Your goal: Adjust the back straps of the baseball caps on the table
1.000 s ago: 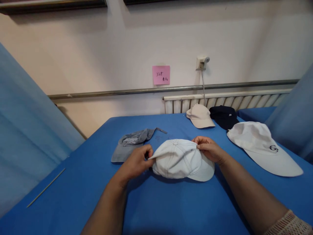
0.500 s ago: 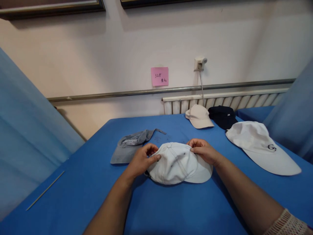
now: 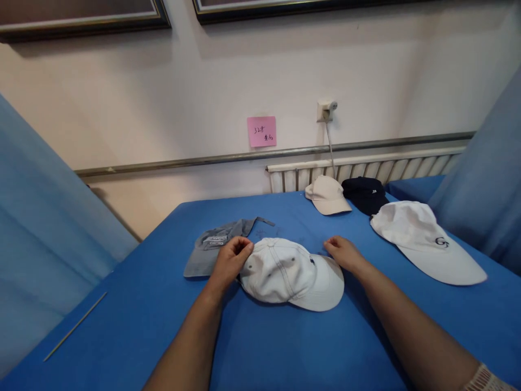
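A white baseball cap lies crown up on the blue surface in front of me, its brim toward the right. At the crown's left edge is my left hand, thumb and fingers pinched together on the cap's rim. My right hand is by the far side of the brim, its fingers curled closed and apart from the crown. Nothing shows in those fingers. Just behind my left hand rests a grey cap with a lettered patch, its strap stretching away to the right.
On the right lies a larger white cap with a dark logo. Farther back are a beige cap and a black cap, near a radiator. A thin stick lies at the left. Blue curtains hang at both sides.
My right hand has let go of the white cap's crown and moved slightly right. The cap has settled lower, with its brim turned more toward me. My left hand stays at its left edge.
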A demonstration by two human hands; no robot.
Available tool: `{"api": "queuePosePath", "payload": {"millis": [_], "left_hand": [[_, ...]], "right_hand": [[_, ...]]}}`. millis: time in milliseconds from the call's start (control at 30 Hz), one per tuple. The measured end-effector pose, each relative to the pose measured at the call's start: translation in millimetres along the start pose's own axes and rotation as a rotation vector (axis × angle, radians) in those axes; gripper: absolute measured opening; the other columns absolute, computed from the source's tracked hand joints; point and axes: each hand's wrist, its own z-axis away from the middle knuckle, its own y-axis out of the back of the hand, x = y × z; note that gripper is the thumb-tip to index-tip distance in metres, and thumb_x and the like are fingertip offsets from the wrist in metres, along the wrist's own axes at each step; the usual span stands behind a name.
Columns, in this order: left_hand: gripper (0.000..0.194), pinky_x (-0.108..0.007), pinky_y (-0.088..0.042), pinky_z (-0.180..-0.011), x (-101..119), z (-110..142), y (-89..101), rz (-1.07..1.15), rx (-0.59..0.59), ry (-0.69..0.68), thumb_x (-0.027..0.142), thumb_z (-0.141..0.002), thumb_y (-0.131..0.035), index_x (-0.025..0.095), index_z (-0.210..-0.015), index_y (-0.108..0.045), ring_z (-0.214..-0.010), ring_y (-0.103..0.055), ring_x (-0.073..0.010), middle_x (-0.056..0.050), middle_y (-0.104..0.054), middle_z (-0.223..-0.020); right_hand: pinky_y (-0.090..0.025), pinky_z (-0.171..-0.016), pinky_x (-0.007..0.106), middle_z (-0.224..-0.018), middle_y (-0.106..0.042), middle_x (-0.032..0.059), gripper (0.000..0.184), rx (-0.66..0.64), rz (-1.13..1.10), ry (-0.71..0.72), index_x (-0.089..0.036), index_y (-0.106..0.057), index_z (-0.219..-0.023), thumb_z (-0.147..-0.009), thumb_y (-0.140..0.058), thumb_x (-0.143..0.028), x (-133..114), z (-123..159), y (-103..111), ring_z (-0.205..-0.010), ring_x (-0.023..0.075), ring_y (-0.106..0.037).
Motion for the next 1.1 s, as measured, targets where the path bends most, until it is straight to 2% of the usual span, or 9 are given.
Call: {"api": "queuePosePath", "payload": {"millis": [133,300,400,500,633,700,833,933,1100], "left_hand": [[0.026,-0.023,-0.044,-0.06,0,1,-1.6,0.038,-0.037,-0.001,0.041,-0.073,-0.068,0.018,-0.083,-0.063,-0.067,-0.055,-0.0135,0.0,-0.061,-0.075],[0.031,-0.023,-0.043,-0.057,0,0,-1.7,0.149,0.03,0.056,0.045,-0.071,-0.067,0.018,-0.086,-0.061,-0.063,-0.053,-0.0127,0.001,-0.059,-0.075],[0.038,-0.023,-0.043,-0.057,-1,-2,0.0,0.184,0.034,0.07,0.049,-0.067,-0.071,0.017,-0.087,-0.062,-0.065,-0.055,-0.0137,0.0,-0.06,-0.076],[0.041,-0.023,-0.044,-0.057,-2,-3,1.8,0.204,0.039,0.082,0.049,-0.064,-0.074,0.017,-0.088,-0.062,-0.065,-0.055,-0.0139,0.0,-0.061,-0.075],[0.04,-0.023,-0.044,-0.058,-3,-4,2.8,0.228,0.071,0.092,0.048,-0.065,-0.074,0.017,-0.088,-0.062,-0.064,-0.055,-0.0132,0.0,-0.06,-0.074],[0.04,-0.022,-0.044,-0.058,-4,-4,2.3,0.241,0.085,0.092,0.047,-0.065,-0.074,0.017,-0.089,-0.062,-0.064,-0.055,-0.0126,0.001,-0.059,-0.074],[0.042,-0.023,-0.046,-0.061,-8,-5,0.3,0.277,0.064,0.098,0.046,-0.064,-0.077,0.017,-0.092,-0.063,-0.069,-0.058,-0.0139,-0.001,-0.063,-0.078],[0.048,-0.027,-0.049,-0.071,-13,-11,1.5,0.328,0.138,0.081,0.046,-0.062,-0.079,0.016,-0.096,-0.062,-0.083,-0.063,-0.0185,-0.006,-0.068,-0.092],[0.048,-0.028,-0.05,-0.074,-23,-22,8.5,0.323,0.258,0.113,0.044,-0.058,-0.08,0.015,-0.093,-0.064,-0.086,-0.064,-0.019,-0.007,-0.069,-0.096]], "right_hand": [[-0.038,-0.053,0.027,-0.059,-0.067,0.004,0.03,-0.19,0.031,-0.128,-0.021,-0.058,-0.062,-0.079,-0.064,-0.044,9,3,5,-0.051,0.0149,-0.056],[-0.033,-0.044,0.025,-0.051,-0.065,0.0031,0.035,-0.243,0.015,-0.199,-0.018,-0.06,-0.061,-0.079,-0.067,-0.047,2,19,9,-0.038,0.0105,-0.048],[-0.027,-0.036,0.021,-0.058,-0.066,0.0029,0.031,-0.313,-0.188,-0.289,-0.018,-0.064,-0.078,-0.079,-0.068,-0.048,2,40,17,-0.041,0.0112,-0.053],[-0.027,-0.032,0.017,-0.079,-0.07,0.0041,0.038,-0.382,-0.472,-0.397,-0.021,-0.062,-0.105,-0.077,-0.073,-0.044,3,66,28,-0.047,0.0105,-0.057],[-0.028,-0.03,0.012,-0.088,-0.068,0.0079,0.031,-0.507,-0.777,-0.533,-0.016,-0.063,-0.101,-0.081,-0.071,-0.039,4,91,35,-0.047,0.0052,-0.053],[-0.029,-0.031,0.01,-0.082,-0.065,0.0056,0.026,-0.531,-0.884,-0.589,-0.014,-0.064,-0.092,-0.08,-0.072,-0.036,4,99,31,-0.048,0.0046,-0.053],[-0.024,-0.031,0.009,-0.061,-0.051,-0.003,0.025,-0.484,-0.992,-0.643,-0.014,-0.059,-0.081,-0.074,-0.079,-0.027,2,105,13,-0.044,0.0032,-0.046],[-0.019,-0.032,0.01,-0.056,-0.041,-0.0075,0.03,-0.432,-1.088,-0.579,-0.016,-0.056,-0.078,-0.069,-0.083,-0.025,2,106,7,-0.04,0.0011,-0.035],[-0.022,-0.034,0.013,-0.055,-0.035,-0.0095,0.034,-0.246,-1.159,-0.396,-0.019,-0.054,-0.079,-0.068,-0.084,-0.031,15,103,26,-0.041,0.0017,-0.028]]}}
